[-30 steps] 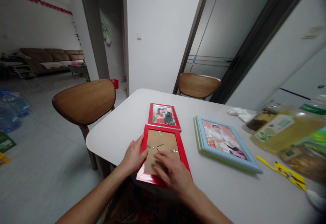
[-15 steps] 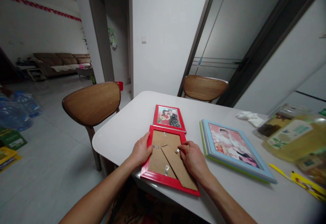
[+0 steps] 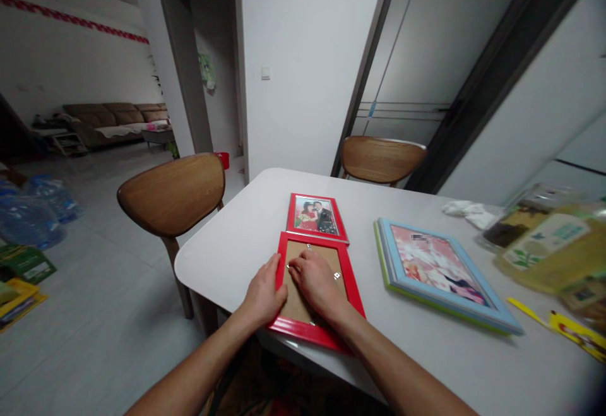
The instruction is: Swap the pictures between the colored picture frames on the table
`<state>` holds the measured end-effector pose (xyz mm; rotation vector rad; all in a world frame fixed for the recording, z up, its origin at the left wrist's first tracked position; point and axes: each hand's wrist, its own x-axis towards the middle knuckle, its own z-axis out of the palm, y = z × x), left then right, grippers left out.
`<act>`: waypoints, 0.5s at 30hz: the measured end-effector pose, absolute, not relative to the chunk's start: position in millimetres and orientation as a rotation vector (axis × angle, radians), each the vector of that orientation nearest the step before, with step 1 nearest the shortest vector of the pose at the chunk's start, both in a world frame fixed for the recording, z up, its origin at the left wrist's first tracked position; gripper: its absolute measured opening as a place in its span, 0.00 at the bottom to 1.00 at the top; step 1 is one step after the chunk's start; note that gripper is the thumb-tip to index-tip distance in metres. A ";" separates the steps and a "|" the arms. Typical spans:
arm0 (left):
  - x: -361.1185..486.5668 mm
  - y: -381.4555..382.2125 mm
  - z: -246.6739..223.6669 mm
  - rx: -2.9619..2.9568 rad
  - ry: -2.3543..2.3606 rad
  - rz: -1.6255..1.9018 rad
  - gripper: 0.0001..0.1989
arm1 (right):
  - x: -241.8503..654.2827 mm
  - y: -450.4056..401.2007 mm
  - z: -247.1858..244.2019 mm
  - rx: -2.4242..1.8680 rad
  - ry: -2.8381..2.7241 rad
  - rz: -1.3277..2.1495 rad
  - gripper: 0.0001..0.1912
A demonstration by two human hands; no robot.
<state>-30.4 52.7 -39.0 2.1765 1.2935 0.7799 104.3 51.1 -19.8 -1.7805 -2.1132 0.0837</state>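
A red picture frame (image 3: 355, 286) lies face down at the table's near edge, its brown backing board (image 3: 327, 254) facing up. My left hand (image 3: 262, 293) grips the frame's left side, thumb over the rim. Reaching across the board, my right hand (image 3: 317, 280) has its fingers pinched together at the metal clip (image 3: 288, 267) on the left side. Another clip (image 3: 337, 275) shows on the right and one (image 3: 309, 247) at the top; my right hand and forearm cover much of the board and its stand. Just beyond lies a second red frame (image 3: 343, 223) with a couple's photo facing up.
A blue picture frame (image 3: 466, 254) rests on a green one (image 3: 382, 263) to the right. Farther right are a large bottle of yellow liquid (image 3: 544, 252), a jar (image 3: 509, 220), crumpled white tissue (image 3: 468, 213) and a yellow strip (image 3: 525, 313). Wooden chairs (image 3: 173, 192) stand around the table (image 3: 227, 258).
My right hand has moved left from the right-side clip to the left-side clip. My left hand still holds the frame's left edge.
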 end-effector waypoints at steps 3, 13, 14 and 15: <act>-30.5 53.3 -38.8 2.178 1.304 0.788 0.29 | 104.5 56.8 -19.5 -1.807 -2.074 0.072 0.13; -31.3 51.4 -40.5 2.149 1.301 0.821 0.30 | 149.9 2.0 -2.8 -1.495 -2.243 0.636 0.14; -31.4 51.4 -40.2 2.141 1.302 0.821 0.29 | 149.9 -2.9 -3.0 -1.486 -2.256 0.639 0.13; -31.4 51.5 -40.1 2.131 1.303 0.824 0.29 | 148.7 -6.3 -4.1 -1.485 -2.257 0.623 0.12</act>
